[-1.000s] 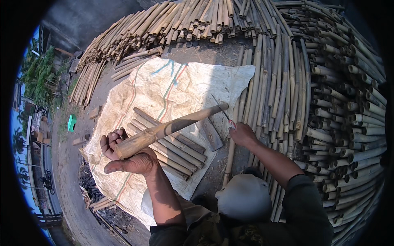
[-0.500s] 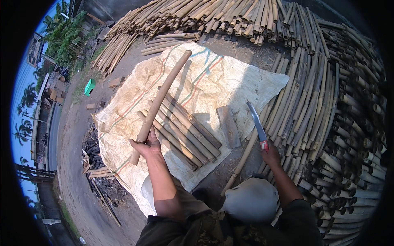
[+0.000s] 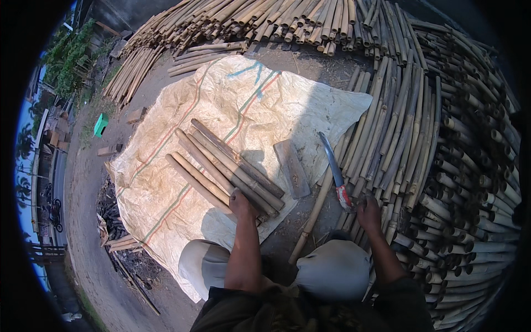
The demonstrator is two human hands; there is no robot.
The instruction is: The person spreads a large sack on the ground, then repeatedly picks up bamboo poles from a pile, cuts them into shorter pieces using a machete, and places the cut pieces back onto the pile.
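Cut bamboo pieces (image 3: 221, 160) lie side by side on a pale woven sheet (image 3: 166, 133). My left hand (image 3: 242, 203) is down at their near ends, closed on one of the left-hand pieces; its palm hides most of the grip. To the right, a machete (image 3: 333, 166) with a red-and-white handle rests beside the long poles, blade pointing away from me. Just right of its handle is my right hand (image 3: 368, 213), apart from it, fingers loosely parted and holding nothing. A flat wooden block (image 3: 292, 169) sits between the bamboo pieces and the machete.
Long bamboo poles (image 3: 406, 127) are stacked to my right, and more poles (image 3: 310, 22) line the far side. Dark charred scraps (image 3: 113, 216) lie left of the sheet. A green plastic container (image 3: 100, 125) stands farther left. My knees (image 3: 332, 265) are close below.
The bamboo piece my left hand held up is now down with the others, and that hand has moved right. My right hand has let go of the machete. The view has shifted slightly.
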